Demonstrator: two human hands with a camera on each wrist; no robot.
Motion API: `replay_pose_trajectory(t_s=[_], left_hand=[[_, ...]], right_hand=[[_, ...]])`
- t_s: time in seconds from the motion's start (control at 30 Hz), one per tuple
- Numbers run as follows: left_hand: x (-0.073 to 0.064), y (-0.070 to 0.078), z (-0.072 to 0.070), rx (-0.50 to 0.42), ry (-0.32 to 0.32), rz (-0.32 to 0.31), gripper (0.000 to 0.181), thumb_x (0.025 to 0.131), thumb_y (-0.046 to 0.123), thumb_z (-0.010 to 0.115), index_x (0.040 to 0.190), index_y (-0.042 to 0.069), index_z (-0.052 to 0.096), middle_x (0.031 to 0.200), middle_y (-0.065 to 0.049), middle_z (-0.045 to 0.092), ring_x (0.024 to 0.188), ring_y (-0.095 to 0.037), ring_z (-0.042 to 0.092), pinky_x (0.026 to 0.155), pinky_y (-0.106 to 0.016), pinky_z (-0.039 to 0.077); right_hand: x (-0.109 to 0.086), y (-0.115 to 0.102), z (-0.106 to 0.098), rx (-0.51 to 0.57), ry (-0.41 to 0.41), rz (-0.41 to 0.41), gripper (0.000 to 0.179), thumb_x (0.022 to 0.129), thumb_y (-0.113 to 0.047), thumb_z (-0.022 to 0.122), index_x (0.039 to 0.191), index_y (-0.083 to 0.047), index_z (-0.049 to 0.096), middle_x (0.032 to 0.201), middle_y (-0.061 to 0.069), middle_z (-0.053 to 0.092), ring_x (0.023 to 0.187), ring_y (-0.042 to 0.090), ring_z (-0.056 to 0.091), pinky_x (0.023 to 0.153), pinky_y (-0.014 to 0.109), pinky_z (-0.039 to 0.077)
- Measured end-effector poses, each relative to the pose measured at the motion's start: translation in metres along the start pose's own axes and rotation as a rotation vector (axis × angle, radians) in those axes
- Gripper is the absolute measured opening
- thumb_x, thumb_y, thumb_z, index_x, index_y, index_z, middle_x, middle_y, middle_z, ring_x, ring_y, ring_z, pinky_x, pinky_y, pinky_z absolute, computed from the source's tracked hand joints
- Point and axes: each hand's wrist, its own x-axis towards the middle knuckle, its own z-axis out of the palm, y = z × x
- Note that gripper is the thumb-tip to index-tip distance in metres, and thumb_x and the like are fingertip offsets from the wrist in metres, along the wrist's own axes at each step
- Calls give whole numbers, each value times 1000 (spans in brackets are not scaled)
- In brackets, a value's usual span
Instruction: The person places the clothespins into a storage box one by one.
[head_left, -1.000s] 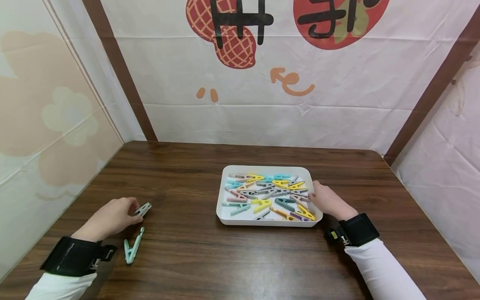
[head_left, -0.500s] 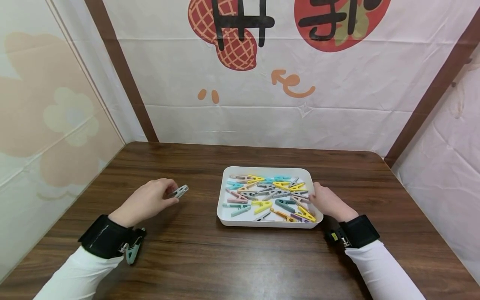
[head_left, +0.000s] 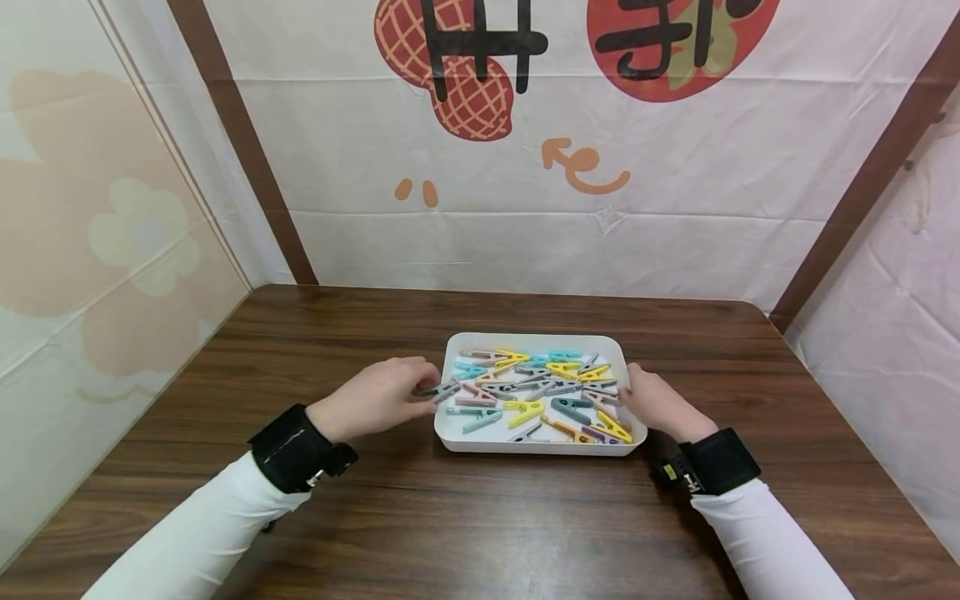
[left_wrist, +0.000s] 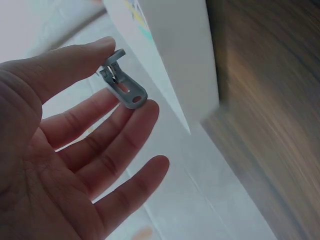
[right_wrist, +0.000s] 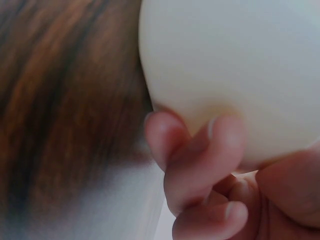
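My left hand [head_left: 382, 398] pinches a grey clothespin [head_left: 444, 390] between thumb and fingers, at the left rim of a white tray [head_left: 525, 447]. In the left wrist view the clothespin [left_wrist: 131, 95] juts out past the thumb tip, its metal spring showing, while the lower fingers are spread. Clothespins in yellow, blue, pink, grey, green, orange and purple lie scattered in the tray. At the tray's right edge, my right hand [head_left: 662, 404] grips the rim. Seen from the right wrist, curled fingers [right_wrist: 215, 145] touch the outside of the tray [right_wrist: 235, 55].
Tray and hands are on a brown wood-grain table [head_left: 480, 525]. A printed white cloth [head_left: 525, 250] hangs behind its far edge, with more cloth on the left and right. The left forearm [head_left: 202, 517] spans the table's left front.
My left hand has carried the grey clothespin rightwards from the table's left side to the tray. A pale green clothespin there is now hidden by the forearm. My right hand stays put.
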Motion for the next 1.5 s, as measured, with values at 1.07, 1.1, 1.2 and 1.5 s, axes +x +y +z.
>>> replay_pose_trajectory(t_s=[1.07,1.1,1.2,1.5], left_hand=[[41,22,30,155,-267,135,27,76,22,84,74,17,58,65,11,51,65,-10,47,75,-37,37],[41,22,30,167,-260,134,28,75,23,84,73,17,57,64,11,50,65,-10,48,77,-39,37],[42,22,30,189,-241,130,29,75,22,85,72,16,56,63,10,50,65,-11,48,78,-40,38],[39,22,28,172,-252,82,28,76,29,85,77,17,59,69,9,54,67,-11,48,69,-33,38]], right_hand=[[1,-3,-2,-18,-2,10,44,100,-7,45,131,21,31,108,29,58,81,25,54,66,35,43],[1,-3,-3,-18,-2,11,44,100,-7,45,131,21,31,108,29,58,81,25,54,66,35,43],[2,-3,-3,-18,-6,13,44,100,-7,45,131,21,31,107,29,58,81,25,54,67,35,43],[2,0,-1,-13,-12,28,45,101,-8,45,132,21,30,110,29,57,80,24,54,65,33,43]])
